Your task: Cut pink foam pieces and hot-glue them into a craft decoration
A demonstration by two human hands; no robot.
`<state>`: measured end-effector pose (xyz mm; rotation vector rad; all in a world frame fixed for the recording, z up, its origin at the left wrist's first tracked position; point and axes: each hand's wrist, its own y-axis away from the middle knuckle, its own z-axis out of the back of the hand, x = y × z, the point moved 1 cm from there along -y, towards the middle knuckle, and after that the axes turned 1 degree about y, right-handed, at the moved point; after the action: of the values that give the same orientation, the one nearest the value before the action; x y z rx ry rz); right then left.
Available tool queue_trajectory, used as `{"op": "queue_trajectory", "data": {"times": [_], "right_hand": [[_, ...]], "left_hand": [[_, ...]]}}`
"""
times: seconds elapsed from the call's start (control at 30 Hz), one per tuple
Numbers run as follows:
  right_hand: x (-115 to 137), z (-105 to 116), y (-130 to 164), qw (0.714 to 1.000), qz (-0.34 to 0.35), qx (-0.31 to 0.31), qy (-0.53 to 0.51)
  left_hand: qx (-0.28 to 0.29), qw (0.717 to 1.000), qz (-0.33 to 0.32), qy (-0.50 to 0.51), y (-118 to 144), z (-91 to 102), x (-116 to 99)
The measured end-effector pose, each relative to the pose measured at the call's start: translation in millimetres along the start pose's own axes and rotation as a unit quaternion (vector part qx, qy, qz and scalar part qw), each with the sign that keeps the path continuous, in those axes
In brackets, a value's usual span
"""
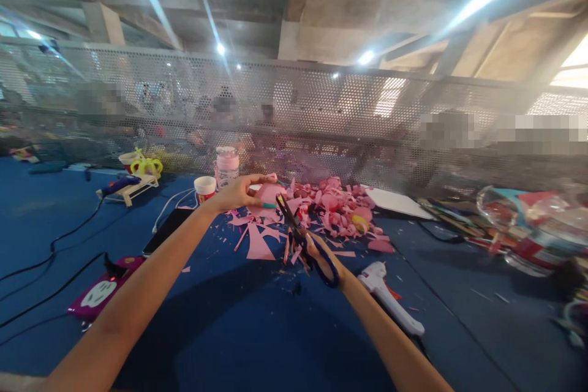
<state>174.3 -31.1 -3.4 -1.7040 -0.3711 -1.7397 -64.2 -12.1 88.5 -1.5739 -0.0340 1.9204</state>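
Observation:
Between the thumb and fingers of my left hand (241, 192) is a piece of pink paper (267, 196), held up over the table. My right hand (324, 257) grips dark-handled scissors (290, 218), whose blades stand apart and point up at the pink paper's right edge. I cannot tell whether the blades touch it. Behind and below the scissors lies a heap of pink paper scraps (337, 205), some of them curled. A larger flat pink offcut (260, 244) rests on the blue tabletop under my hands.
A white glue gun (390, 299) lies beside my right forearm. To the left are a purple power bank (106, 288), a dark phone (168, 231), a paper cup (204, 186) and a pink-lidded bottle (227, 165). A perforated metal screen (321, 116) borders the table's far side.

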Motion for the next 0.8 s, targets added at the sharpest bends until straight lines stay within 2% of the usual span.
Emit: {"op": "queue_trajectory", "data": {"times": [0.37, 0.57, 0.8], "right_hand": [[15, -8, 1, 0.991, -0.044, -0.040, 0.119], [21, -14, 1, 0.988, -0.058, -0.043, 0.139], [23, -16, -1, 0.977, -0.121, -0.071, 0.159]], "left_hand": [[0.057, 0.990, 0.000, -0.131, 5, -11.9, -9], [0.119, 0.978, 0.002, -0.170, 6, -15.2, -12], [0.121, 0.974, -0.020, -0.191, 7, -16.3, -9]]}}
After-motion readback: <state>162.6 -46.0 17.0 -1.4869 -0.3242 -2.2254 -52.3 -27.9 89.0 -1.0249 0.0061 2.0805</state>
